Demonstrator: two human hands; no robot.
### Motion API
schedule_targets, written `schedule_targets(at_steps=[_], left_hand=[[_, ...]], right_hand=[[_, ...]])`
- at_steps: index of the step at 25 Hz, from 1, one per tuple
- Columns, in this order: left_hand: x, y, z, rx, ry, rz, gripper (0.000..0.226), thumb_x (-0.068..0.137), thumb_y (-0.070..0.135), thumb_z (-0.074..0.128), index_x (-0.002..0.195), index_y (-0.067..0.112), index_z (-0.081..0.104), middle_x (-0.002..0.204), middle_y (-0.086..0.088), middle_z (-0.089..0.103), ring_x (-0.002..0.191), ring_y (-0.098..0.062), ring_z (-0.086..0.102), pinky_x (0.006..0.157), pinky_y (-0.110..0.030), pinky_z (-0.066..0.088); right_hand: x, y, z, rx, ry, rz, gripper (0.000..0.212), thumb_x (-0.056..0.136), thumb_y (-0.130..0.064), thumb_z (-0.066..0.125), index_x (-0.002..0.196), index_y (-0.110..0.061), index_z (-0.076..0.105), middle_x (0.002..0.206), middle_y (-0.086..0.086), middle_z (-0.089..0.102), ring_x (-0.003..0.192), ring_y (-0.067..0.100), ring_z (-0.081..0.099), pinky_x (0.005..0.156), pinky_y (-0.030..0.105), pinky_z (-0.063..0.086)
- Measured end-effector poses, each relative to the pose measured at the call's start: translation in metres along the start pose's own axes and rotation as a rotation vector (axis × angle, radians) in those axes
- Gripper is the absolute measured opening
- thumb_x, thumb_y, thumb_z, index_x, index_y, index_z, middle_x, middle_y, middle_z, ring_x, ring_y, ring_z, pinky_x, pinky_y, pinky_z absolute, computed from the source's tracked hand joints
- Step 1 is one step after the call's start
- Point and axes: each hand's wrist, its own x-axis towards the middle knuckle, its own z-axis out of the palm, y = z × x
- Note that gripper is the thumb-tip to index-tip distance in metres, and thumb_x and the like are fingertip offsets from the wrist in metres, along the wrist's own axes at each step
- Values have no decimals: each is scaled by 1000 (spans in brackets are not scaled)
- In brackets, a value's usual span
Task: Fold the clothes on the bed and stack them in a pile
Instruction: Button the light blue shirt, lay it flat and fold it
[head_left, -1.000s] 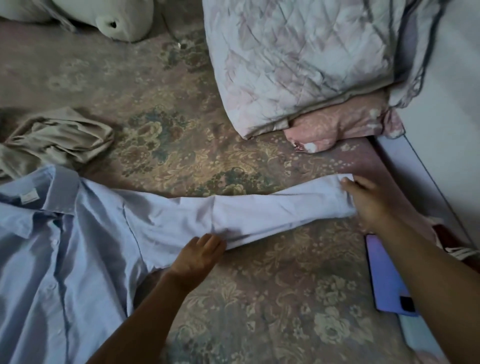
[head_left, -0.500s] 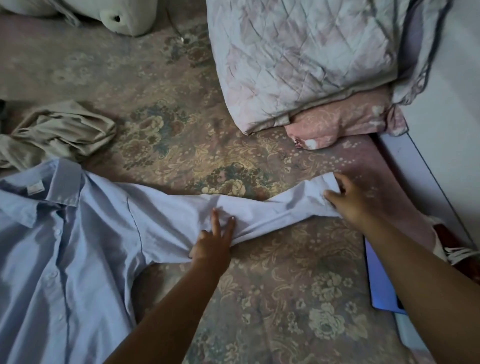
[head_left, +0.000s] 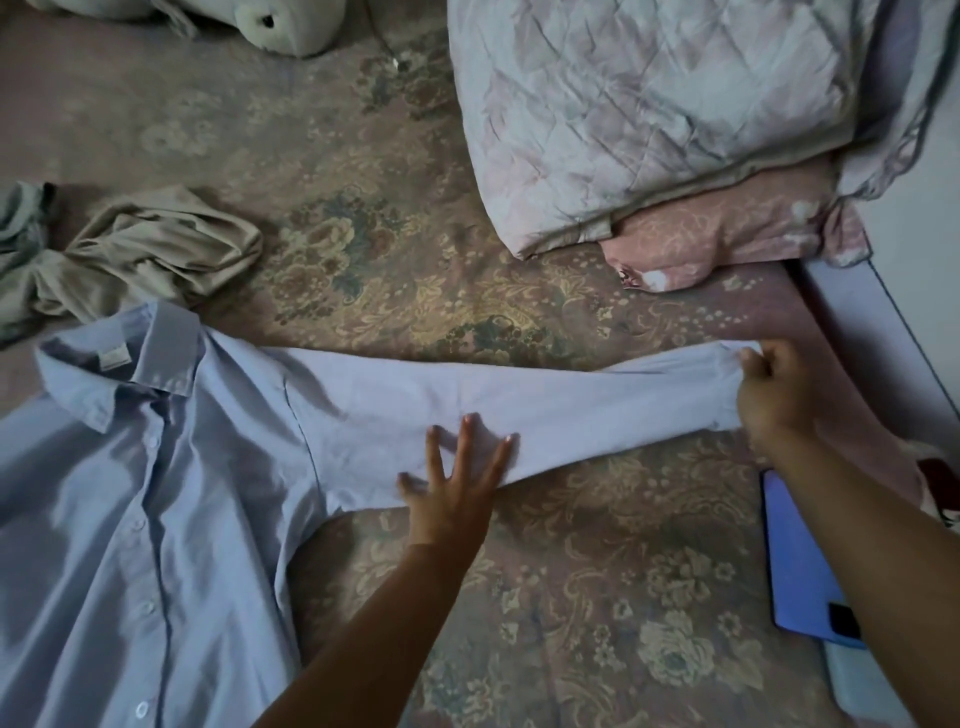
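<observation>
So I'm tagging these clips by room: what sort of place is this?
Most likely a bedroom: a floral bedsheet covers the surface, a quilted blanket lies on a pink pillow, and a light blue shirt is spread out.

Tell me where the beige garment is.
The beige garment lies crumpled at the head view's left, just beyond the blue shirt collar.

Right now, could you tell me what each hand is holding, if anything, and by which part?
The right hand grips the blue shirt by the cuff end of its sleeve. The left hand holds nothing; its spread fingers press the sleeve's middle flat.
</observation>
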Motion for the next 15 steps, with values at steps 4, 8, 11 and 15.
schedule_targets(at_steps=[4,8,11,15], left_hand=[[-8,4,9,-8,-75,-7,72,76,40,60,143,39,31,151,-11,34,132,-45,37,80,-79,33],[-12,-5,7,-55,12,20,64,92,62,25,148,32,28,156,-10,24,142,-37,21,100,-76,15],[-7,-14,22,-62,-10,24,68,90,66,-1,150,35,12,158,-6,3,144,-36,0,98,-78,15],[-14,-18,10,-90,-143,39,67,86,56,26,141,22,44,149,-13,36,135,-36,35,93,-71,34]], right_hand=[[-13,3,13,-439,-50,26,42,97,-20,44,130,6,45,134,35,42,125,49,38,103,49,29],[-65,-4,59,-543,43,-711,58,89,-36,36,142,-12,35,143,24,35,129,43,33,105,59,25],[-98,11,98,-720,-232,-1052,61,88,-48,31,147,-32,22,152,9,32,139,28,26,104,65,19],[-108,13,103,-784,-265,-962,57,87,-48,32,141,-29,32,148,10,40,137,25,29,104,63,16]])
